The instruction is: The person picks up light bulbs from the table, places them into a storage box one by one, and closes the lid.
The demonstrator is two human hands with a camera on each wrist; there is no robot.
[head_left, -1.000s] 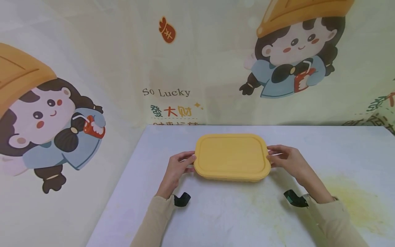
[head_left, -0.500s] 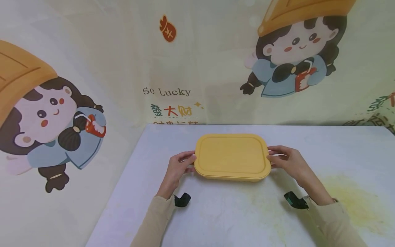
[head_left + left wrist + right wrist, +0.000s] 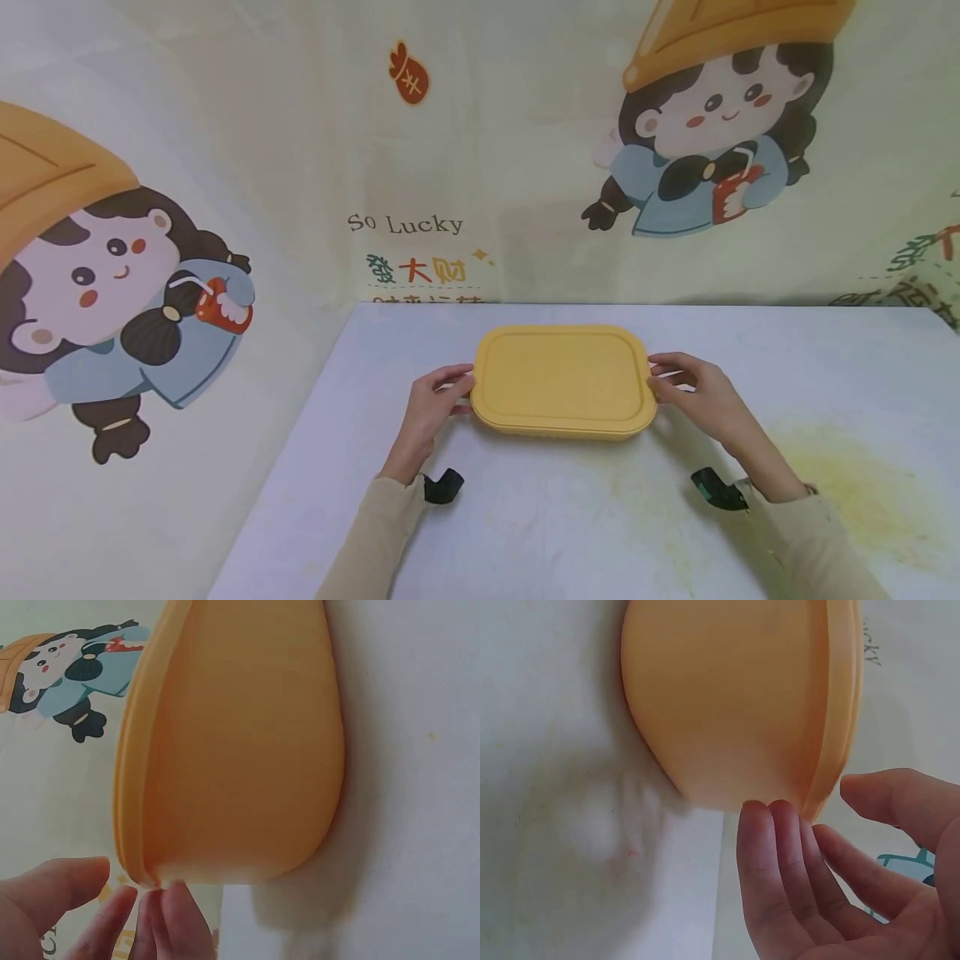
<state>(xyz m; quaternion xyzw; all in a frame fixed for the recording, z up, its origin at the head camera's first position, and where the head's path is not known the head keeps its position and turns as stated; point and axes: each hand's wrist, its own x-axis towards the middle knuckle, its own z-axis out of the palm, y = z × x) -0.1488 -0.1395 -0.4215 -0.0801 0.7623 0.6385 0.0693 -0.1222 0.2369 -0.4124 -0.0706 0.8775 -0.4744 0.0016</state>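
Observation:
A yellow lidded food box (image 3: 564,379), rectangular with rounded corners, stands on the white table with its lid on. My left hand (image 3: 431,412) grips its left end; the thumb is at the lid's edge. At the right end my right hand (image 3: 705,400) has its thumb at the lid rim and its other fingers against the side. Close up in the left wrist view, several fingertips (image 3: 180,900) touch the box just under the rim. The right wrist view shows fingertips (image 3: 757,817) against the box wall (image 3: 720,712), below the lid's edge.
The white table (image 3: 555,525) has a yellowish stain (image 3: 855,483) at the right. A cloth backdrop (image 3: 480,125) printed with cartoon figures rises behind and to the left. Black devices (image 3: 444,486) are worn at both wrists, by the beige sleeves.
The hands stay at the two ends of the box, which keeps its place. The right hand has shifted very slightly; the head view sways a little.

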